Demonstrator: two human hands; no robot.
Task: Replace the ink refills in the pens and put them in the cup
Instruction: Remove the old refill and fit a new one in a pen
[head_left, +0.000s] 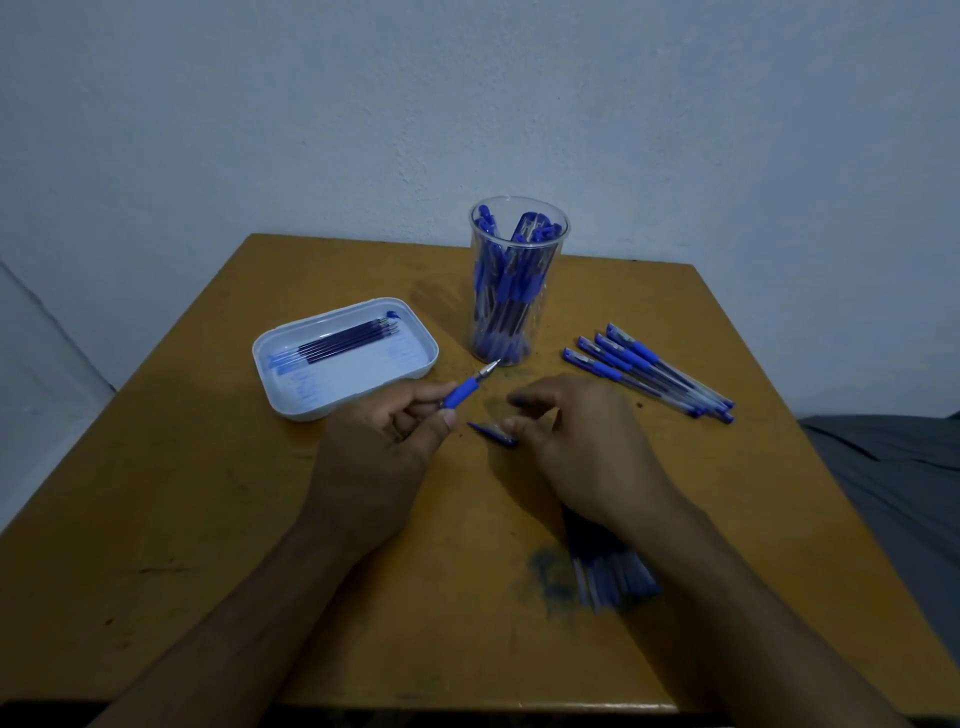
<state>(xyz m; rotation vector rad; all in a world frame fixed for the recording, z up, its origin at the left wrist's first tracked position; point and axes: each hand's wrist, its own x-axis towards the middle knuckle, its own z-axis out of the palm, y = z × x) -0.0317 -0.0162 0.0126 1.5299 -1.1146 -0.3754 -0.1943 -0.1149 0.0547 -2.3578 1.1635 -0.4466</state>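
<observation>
Over the scuffed orange wooden table (208, 519), the left hand (379, 447) pinches a blue-gripped pen (467, 387), tip toward the clear plastic cup (511, 280), while the right hand's (582, 447) fingertips apparently pinch a small blue cap (491, 433).

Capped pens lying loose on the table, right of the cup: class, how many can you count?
4, I think: the capped pens lie side by side in one fanned group right of the cup, caps toward it. They overlap, so another may be hidden.
</observation>
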